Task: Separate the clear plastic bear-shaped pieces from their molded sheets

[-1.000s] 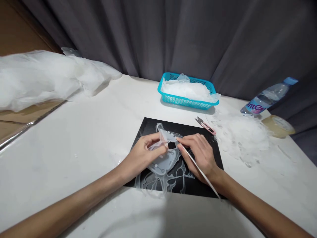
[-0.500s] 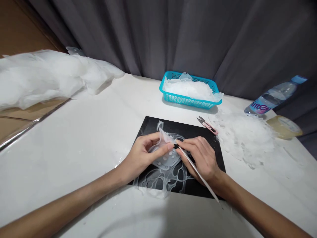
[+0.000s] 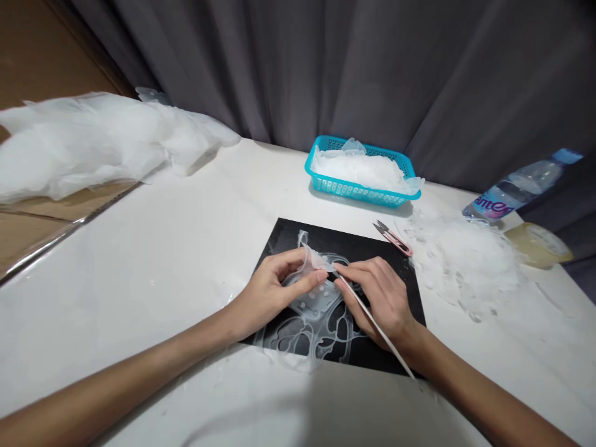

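Observation:
A translucent white rubbery sheet with cut-out loops and dots (image 3: 311,310) lies on a black mat (image 3: 393,310) in the middle of the white table. My left hand (image 3: 274,292) pinches a lifted corner of this sheet between thumb and fingers. My right hand (image 3: 379,295) grips a thin white stick-like tool (image 3: 372,320), its tip touching the lifted corner right beside the left fingers. Both hands rest over the mat.
A turquoise basket (image 3: 361,186) of white pieces stands behind the mat. Pink snips (image 3: 395,237) lie at the mat's far right corner, beside a heap of white scraps (image 3: 470,261). A water bottle (image 3: 516,189) and tape roll (image 3: 540,243) sit far right. White material (image 3: 93,143) is piled far left.
The hands have stayed together on the sheet's corner, with the sheet shifting slightly under them. The view has drifted a little to the left.

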Action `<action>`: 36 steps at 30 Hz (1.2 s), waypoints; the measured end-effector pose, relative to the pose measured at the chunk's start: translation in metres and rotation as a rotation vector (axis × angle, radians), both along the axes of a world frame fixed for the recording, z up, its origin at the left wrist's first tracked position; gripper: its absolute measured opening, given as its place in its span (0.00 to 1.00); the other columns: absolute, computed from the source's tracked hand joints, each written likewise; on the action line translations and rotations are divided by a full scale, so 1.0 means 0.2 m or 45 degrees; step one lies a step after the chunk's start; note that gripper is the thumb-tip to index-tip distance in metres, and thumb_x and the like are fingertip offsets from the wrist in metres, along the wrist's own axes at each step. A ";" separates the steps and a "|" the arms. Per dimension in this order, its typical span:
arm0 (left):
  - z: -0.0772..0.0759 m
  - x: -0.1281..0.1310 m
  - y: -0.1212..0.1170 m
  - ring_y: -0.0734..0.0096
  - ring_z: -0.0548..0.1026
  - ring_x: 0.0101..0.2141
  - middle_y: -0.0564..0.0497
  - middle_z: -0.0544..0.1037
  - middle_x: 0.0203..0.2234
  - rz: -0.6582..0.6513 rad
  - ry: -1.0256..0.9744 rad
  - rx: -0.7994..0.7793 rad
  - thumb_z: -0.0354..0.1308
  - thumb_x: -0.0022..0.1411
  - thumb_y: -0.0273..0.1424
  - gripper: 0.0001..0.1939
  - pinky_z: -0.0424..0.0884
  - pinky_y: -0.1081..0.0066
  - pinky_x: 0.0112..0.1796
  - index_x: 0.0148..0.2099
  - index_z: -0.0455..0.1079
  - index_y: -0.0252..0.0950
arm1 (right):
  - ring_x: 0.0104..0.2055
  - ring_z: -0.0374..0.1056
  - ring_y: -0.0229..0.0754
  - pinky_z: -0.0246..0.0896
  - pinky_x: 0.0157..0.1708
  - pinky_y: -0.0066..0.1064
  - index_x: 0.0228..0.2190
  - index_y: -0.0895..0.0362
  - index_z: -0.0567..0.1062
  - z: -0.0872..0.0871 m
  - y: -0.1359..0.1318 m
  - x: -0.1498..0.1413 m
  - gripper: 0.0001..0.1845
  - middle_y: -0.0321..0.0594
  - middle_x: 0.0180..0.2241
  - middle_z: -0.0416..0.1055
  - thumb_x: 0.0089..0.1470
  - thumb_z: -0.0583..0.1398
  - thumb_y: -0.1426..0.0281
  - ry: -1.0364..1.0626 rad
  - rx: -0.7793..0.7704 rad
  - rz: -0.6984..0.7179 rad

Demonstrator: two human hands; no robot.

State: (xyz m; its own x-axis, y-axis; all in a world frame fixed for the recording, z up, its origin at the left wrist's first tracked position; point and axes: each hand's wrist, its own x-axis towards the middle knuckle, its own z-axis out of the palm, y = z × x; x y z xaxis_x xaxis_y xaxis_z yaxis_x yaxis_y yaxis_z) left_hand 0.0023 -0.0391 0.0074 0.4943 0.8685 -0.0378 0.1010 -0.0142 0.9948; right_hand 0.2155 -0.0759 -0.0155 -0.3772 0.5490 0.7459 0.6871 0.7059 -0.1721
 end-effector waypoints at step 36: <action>0.06 -0.03 -0.02 0.53 0.77 0.52 0.45 0.77 0.50 0.042 -0.214 -0.175 0.57 0.71 0.50 0.22 0.79 0.54 0.50 0.59 0.62 0.45 | 0.31 0.67 0.39 0.62 0.32 0.32 0.32 0.56 0.77 0.46 0.08 0.24 0.08 0.36 0.29 0.72 0.64 0.65 0.67 0.353 -0.319 -0.200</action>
